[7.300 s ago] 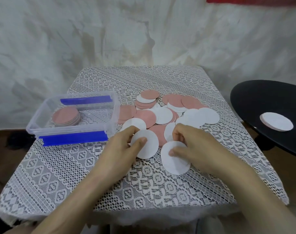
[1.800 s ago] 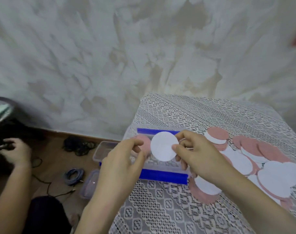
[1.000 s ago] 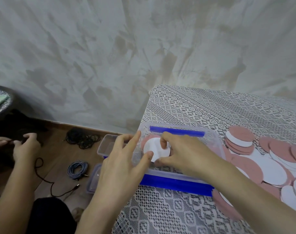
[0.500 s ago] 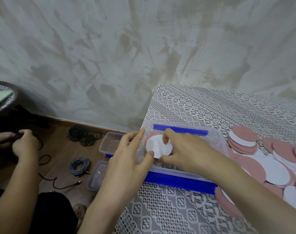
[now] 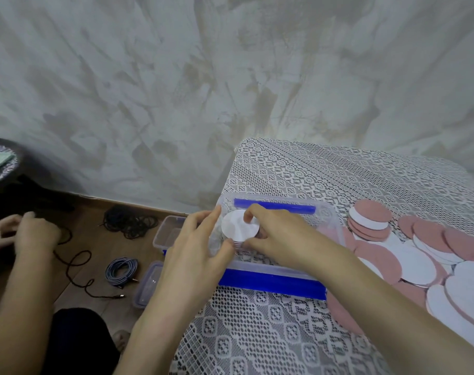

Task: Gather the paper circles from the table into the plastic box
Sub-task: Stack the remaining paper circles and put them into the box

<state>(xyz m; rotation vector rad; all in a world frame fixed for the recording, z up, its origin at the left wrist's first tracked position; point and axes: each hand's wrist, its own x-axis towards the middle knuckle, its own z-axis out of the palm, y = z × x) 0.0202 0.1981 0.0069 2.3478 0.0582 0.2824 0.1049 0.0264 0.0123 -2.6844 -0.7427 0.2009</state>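
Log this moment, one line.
plastic box: circle stack inside | left hand: touches stack | right hand: grips stack | table: loose circles remain

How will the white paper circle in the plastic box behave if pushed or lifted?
Probably light and floppy: the white circle looks sheet-thin, and the right hand pinches it across its edges. Likely slides off its neighbours: loose circles on the table lie fanned over each other. Lying flat, it shouldn't roll.

Left hand [image 5: 192, 258] and right hand [image 5: 281, 239], around paper circles [image 5: 237, 227], crowd the plastic box's [image 5: 257, 265] left end; its right half lies free.
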